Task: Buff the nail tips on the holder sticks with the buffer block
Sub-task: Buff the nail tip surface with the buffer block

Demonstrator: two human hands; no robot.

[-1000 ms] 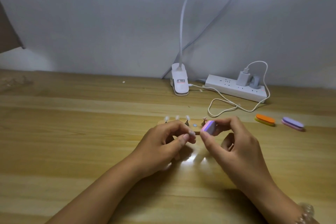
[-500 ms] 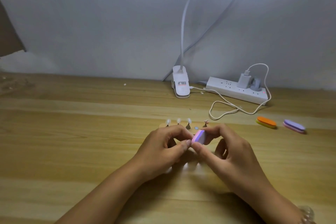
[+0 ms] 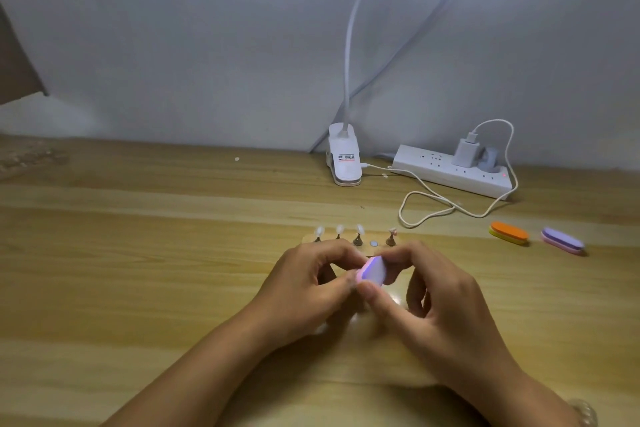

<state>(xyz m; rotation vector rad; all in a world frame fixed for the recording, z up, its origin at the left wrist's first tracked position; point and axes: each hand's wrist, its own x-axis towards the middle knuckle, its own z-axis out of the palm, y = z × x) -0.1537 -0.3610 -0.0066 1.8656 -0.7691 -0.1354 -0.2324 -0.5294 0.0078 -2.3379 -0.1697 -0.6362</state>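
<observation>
Here the right hand point(image 3: 440, 315) pinches the purple buffer block point(image 3: 373, 270) against the left hand point(image 3: 304, 295), whose curled fingertips hide whatever they hold. Four holder sticks point(image 3: 358, 239) stand just behind; an orange buffer point(image 3: 509, 233) and a purple buffer point(image 3: 562, 241) lie well right.

The right hand point(image 3: 446, 308) has drawn the buffer block point(image 3: 373, 270) leftward and nearer the person, away from the rightmost holder stick point(image 3: 391, 237) and down against the fingertips of the left hand point(image 3: 304, 291). The gap between the two hands has closed, and the pale nail tip that showed in the left hand's pinch is now covered by the block.
</observation>
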